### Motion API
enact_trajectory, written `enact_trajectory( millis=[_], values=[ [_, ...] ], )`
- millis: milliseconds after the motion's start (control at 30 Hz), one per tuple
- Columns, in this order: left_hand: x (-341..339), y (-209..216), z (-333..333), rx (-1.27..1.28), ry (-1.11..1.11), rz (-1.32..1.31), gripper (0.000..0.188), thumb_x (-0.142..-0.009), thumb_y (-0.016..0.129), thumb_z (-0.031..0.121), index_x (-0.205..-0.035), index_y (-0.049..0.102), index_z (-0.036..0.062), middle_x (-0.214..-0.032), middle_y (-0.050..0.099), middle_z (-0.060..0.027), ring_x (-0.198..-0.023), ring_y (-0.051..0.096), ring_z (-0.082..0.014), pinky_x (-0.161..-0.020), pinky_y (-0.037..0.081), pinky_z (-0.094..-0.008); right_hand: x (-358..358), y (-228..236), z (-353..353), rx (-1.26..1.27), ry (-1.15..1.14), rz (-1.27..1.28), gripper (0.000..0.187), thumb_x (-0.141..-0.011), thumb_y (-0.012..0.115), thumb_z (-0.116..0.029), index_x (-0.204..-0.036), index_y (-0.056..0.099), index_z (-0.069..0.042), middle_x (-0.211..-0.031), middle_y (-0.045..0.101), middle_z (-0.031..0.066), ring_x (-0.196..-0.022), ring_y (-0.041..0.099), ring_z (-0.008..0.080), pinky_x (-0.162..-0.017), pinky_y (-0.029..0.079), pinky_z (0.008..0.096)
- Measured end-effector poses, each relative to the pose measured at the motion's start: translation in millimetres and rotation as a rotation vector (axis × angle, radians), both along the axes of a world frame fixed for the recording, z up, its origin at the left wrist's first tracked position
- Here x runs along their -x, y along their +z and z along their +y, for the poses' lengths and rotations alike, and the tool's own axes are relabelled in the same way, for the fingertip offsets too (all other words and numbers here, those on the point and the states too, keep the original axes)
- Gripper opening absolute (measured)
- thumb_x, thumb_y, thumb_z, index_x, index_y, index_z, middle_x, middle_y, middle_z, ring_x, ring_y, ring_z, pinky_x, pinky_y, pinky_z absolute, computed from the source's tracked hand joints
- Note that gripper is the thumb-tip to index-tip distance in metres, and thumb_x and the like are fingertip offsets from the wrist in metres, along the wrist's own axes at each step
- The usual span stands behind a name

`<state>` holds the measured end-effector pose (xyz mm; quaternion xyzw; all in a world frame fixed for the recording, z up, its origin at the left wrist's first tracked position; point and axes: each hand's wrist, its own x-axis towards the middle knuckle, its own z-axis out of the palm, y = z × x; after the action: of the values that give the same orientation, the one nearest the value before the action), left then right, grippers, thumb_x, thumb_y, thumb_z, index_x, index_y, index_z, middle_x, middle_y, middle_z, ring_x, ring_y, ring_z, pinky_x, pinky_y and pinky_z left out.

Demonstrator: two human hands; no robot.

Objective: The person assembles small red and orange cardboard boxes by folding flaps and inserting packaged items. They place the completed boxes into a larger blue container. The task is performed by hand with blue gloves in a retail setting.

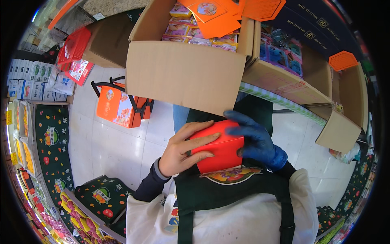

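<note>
A red paper box (pixel 222 151) is held up against the front of my dark green apron. My bare left hand (pixel 187 147) lies around its left side, fingers stretched across the top and upper face. At its right edge is my right hand (pixel 260 142) in a blue glove, thumb against the box and the fingers slightly blurred. The far side of the box is hidden. Just beyond it stands an open cardboard carton (pixel 185 75) full of small wrapped packets (pixel 178 29), with orange flat card pieces (pixel 215 24) lying on top.
To the right stands another open carton (pixel 284 83) of purple and blue packets. An orange hexagonal tray (pixel 343 61) rests further right. An orange gift box with black straps (pixel 122 106) sits on the floor at left, near a red basket (pixel 74 45). Fruit displays (pixel 77 217) line the lower left.
</note>
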<state>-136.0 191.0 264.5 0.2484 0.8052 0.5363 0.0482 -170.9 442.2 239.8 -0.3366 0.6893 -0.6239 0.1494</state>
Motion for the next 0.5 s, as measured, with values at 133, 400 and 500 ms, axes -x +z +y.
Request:
enact_trajectory(
  millis=[133, 400, 500],
  values=[
    [6, 9, -4, -0.208, 0.025, 0.010, 0.040, -0.073, 0.073, 0.011, -0.110, 0.065, 0.0008, -0.122, 0.053, -0.0240, -0.109, 0.054, -0.0346, -0.092, 0.043, -0.0386, -29, 18, -1, 0.135, -0.215, -0.304, 0.079, -0.072, 0.078, -0.023, -0.136, 0.037, -0.002, -0.141, 0.034, 0.0181, -0.128, 0.039, 0.0312, -0.108, 0.028, 0.0411],
    [35, 59, 67, -0.826, -0.045, -0.342, 0.115, -0.069, 0.056, 0.075, -0.146, 0.008, 0.0039, -0.143, 0.029, -0.0189, -0.132, 0.033, -0.0334, -0.105, 0.031, -0.0465, -28, 116, 66, -0.460, -0.570, 1.168, 0.056, -0.077, 0.072, -0.025, -0.128, 0.050, -0.017, -0.121, 0.057, 0.0075, -0.118, 0.049, 0.0269, -0.098, 0.037, 0.0417],
    [45, 76, 96, -0.962, -0.188, -0.613, 0.105, -0.075, 0.063, 0.062, -0.146, 0.010, 0.0046, -0.144, 0.029, -0.0168, -0.131, 0.034, -0.0304, -0.105, 0.032, -0.0452, -32, 107, 62, -0.765, -0.565, 1.583, 0.050, -0.083, 0.061, -0.027, -0.131, 0.047, -0.031, -0.135, 0.045, -0.0045, -0.127, 0.040, 0.0195, -0.107, 0.030, 0.0400]
  ],
)
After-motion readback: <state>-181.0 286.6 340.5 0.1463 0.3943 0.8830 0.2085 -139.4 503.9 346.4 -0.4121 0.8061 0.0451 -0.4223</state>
